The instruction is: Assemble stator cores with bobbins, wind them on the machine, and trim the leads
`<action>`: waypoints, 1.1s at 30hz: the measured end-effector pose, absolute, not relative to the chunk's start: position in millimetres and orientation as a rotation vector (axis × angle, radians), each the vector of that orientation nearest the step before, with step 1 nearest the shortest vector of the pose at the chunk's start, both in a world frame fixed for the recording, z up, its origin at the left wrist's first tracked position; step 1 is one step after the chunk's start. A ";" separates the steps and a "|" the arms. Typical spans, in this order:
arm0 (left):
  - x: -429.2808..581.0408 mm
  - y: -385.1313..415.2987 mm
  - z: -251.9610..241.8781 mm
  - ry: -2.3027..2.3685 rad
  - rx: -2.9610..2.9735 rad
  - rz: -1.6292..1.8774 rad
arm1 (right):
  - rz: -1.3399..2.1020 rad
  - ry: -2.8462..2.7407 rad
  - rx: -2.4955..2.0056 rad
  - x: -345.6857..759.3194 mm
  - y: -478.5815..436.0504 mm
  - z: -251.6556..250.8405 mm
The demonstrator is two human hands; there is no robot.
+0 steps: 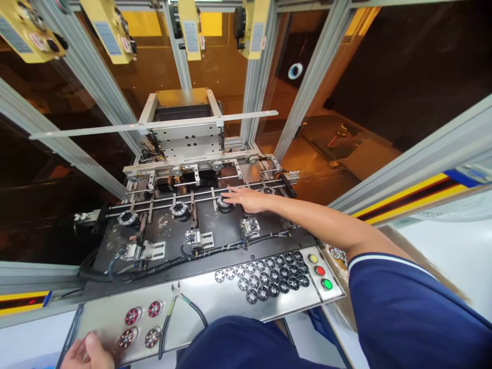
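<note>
Black-and-silver round part [223,206] at twelve o'clock is touched by the right hand [248,199], grasp unclear, apparently for seating, levelness needed, left hand [90,353] unclenched

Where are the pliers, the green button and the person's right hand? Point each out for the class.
Pliers [176,293]: head view, on the pivot.
Green button [327,284]: head view, middle of its cap.
Right hand [249,199]: head view, back of the hand.

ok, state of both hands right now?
Left hand: partly open, loosely curled, nothing visible in it.
Right hand: fingers at a round part; whether it's gripped can't be told.
</note>
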State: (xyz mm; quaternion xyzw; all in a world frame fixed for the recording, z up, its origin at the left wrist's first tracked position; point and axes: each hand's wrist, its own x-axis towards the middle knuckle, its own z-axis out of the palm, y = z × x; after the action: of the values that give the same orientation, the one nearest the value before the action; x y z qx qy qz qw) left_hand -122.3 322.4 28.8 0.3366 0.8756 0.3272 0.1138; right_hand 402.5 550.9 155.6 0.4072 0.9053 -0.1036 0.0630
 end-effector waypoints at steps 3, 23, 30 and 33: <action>-115.2 321.7 30.9 2.580 0.953 0.953 | -0.319 2.718 1.173 403.1 557.6 145.4; -84.2 324.2 15.2 2.456 1.076 1.270 | -0.120 2.849 0.828 250.6 598.3 143.7; -100.6 387.1 87.8 2.360 1.603 1.251 | -0.135 2.831 0.786 246.9 603.5 136.6; -108.5 460.2 120.3 2.166 2.000 0.984 | -0.117 2.849 0.786 244.1 601.7 137.4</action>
State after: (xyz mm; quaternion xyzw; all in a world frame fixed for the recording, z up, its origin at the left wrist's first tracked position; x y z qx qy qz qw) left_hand -108.5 460.2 120.3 0.6435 0.6967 0.3165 0.0168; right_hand 244.1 601.7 137.4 0.2647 0.9591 -0.0393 0.0918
